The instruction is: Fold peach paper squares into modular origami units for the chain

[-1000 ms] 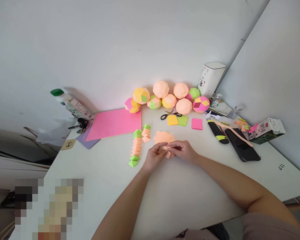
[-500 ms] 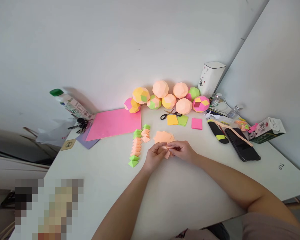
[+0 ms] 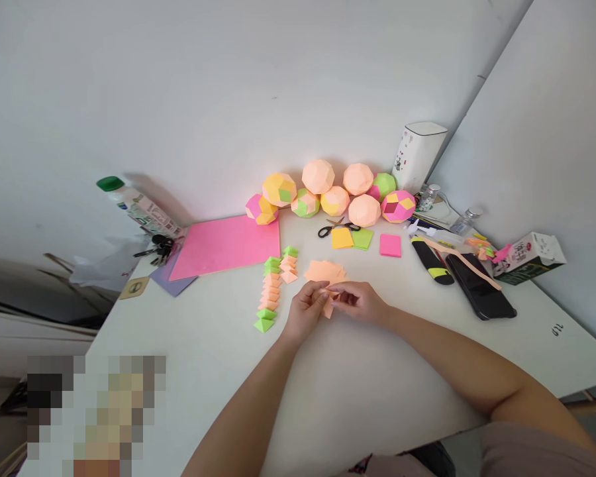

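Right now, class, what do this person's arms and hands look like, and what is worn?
The left hand and right hand are bare: no gloves, no ring or watch shows. The left forearm and right forearm are bare too. Only a mauve sleeve shows, at the right upper arm.

Small peach paper piece (image 3: 329, 307), folded, pinched above white table

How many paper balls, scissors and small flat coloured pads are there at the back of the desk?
Paper balls: 9
Scissors: 1
Pads: 3 (yellow, green, pink)
Total: 13
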Available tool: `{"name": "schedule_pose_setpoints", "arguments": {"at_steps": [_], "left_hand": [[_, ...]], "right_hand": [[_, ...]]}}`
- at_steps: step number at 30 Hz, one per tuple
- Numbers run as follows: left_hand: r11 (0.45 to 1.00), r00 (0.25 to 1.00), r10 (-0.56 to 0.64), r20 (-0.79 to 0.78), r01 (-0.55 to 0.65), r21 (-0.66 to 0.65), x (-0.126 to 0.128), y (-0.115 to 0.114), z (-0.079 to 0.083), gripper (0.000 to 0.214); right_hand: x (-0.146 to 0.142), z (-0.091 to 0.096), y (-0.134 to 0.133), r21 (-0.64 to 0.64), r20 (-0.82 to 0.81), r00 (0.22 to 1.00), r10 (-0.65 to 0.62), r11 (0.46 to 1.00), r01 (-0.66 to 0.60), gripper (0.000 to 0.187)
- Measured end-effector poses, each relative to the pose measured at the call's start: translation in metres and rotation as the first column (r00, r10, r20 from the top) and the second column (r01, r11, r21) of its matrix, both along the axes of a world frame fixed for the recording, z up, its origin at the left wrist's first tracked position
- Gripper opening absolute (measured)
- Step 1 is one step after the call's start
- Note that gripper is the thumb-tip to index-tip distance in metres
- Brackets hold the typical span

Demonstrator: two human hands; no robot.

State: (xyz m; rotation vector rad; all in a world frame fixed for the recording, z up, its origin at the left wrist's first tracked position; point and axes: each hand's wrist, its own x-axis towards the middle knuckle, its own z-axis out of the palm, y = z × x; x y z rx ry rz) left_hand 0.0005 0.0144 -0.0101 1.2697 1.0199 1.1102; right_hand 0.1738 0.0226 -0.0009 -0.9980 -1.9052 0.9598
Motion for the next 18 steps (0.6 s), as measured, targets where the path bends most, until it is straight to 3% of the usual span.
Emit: {"name": "schedule_pose_setpoints", "arguments": {"at_steps": [6, 18], "left_hand": [[0.998, 0.995, -0.027, -0.092, 0.032, 0.047, -0.001, -0.001, 0.005, 0.029], [0.99, 0.989, -0.112, -0.098, 0.103, -0.094, -0.003, -0.007, 0.012, 0.039]], "right_hand": [[-0.001, -0.007, -0.002, 0.127, 0.059, 0.998, -0.031, 0.992, 0.024, 0.022], [-0.001, -0.002, -0.002, 0.07, -0.014, 0.998, -0.058, 0.996, 0.059, 0.021]]}}
